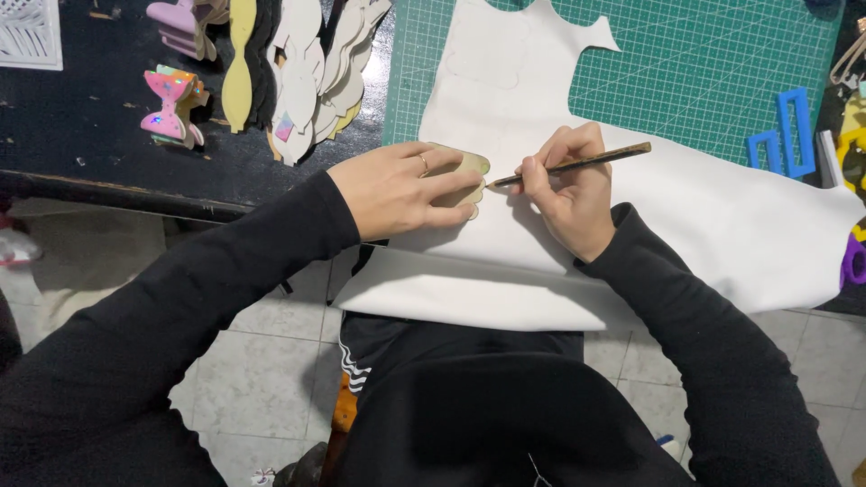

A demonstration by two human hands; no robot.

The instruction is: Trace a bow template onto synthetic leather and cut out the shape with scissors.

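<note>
Head view: left hand (397,189) flat on template (467,167), right hand (564,185) grips pencil (577,165) near bows (171,106)

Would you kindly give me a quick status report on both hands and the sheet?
Left hand pressing tan cardboard template flat on white sheet. Right hand in grip on brown pencil, tip at template edge. Nothing in the way.

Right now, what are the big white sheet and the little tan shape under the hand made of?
The white sheet looks like soft faux leather or felt: matte, smooth, drooping over the table edge. The tan shape looks like stiff card or thin wood, flat with wavy edges, pressed down by the left hand. I can't be sure.
</note>
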